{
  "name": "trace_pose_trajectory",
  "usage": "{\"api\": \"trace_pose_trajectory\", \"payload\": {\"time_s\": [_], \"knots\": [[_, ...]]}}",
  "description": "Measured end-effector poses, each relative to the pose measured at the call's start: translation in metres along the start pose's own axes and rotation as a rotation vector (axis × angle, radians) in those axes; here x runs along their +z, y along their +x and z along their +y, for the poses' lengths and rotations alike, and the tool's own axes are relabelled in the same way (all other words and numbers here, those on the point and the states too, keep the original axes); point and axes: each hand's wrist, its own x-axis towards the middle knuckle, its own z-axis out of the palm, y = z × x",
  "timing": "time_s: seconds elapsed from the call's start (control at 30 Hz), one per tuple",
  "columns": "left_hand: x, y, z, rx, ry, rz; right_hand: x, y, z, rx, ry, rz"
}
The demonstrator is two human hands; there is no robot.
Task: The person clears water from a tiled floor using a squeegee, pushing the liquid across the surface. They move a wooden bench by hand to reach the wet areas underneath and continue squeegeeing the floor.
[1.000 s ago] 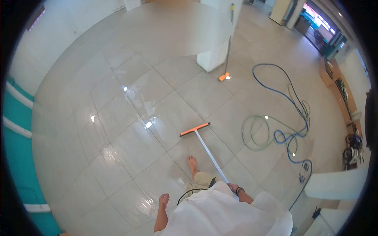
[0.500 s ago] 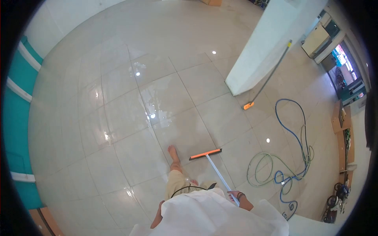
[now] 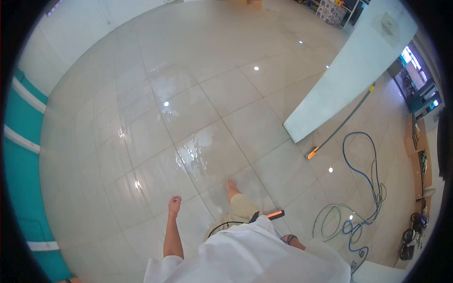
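Observation:
My left hand [image 3: 174, 205] is swung out at the left over the wet tiles, its fingers curled and nothing seen in them. At the lower right, my right hand [image 3: 287, 239] grips the pale handle of a floor squeegee [image 3: 275, 215]; the white shirt partly covers the hand and handle. The squeegee's orange and black blade rests on the floor beside my leg, its left part hidden. My bare foot [image 3: 231, 188] stands on the tiles ahead of the blade.
A white pillar [image 3: 330, 85] rises at the right, with an orange-headed long-handled brush [image 3: 312, 153] leaning by it. Blue and green hoses [image 3: 347, 219] lie coiled on the floor at the right. Puddles [image 3: 196, 153] shine ahead. A teal and white wall [image 3: 26, 188] runs along the left.
My left hand has swung up and forward from beside the shirt. The squeegee and my right hand are now nearer the body and more covered. Pillar, brush and hoses have shifted down and right in view.

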Motion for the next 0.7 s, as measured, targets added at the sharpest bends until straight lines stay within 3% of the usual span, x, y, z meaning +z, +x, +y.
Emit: {"api": "trace_pose_trajectory", "payload": {"time_s": [0.1,0.17,0.23,0.27,0.3,0.37,0.47,0.57,0.63,0.7], "knots": [[0.002,0.064,0.053,0.07,0.029,0.014,-0.041,0.011,-0.036,-0.036,-0.272,0.002],[0.004,0.095,0.068,0.099,0.018,0.018,-0.074,0.029,-0.056,-0.223,-0.826,0.027],[0.015,0.109,0.057,-0.075,-0.027,0.014,-0.109,0.066,-0.076,-0.299,-1.152,0.06],[0.021,0.114,0.034,-0.14,-0.041,-0.067,-0.127,0.136,-0.084,0.017,-0.736,-0.131],[0.028,0.13,0.025,-0.186,-0.061,-0.146,-0.145,0.202,-0.093,0.366,-0.364,-0.181],[0.05,0.119,0.048,-0.328,0.053,-0.179,-0.2,0.177,-0.161,0.108,-0.743,-0.168],[0.082,0.147,0.029,-0.255,0.177,-0.334,-0.282,0.014,-0.298,0.188,-0.65,-0.15],[0.105,0.19,0.031,-0.182,0.316,-0.418,-0.363,-0.003,-0.387,0.166,-0.566,-0.064],[0.113,0.233,0.045,-0.156,0.36,-0.43,-0.4,-0.084,-0.483,-0.115,-1.214,0.026],[0.115,0.279,0.069,-0.152,0.371,-0.425,-0.443,-0.033,-0.513,0.138,-0.474,0.224]]}}
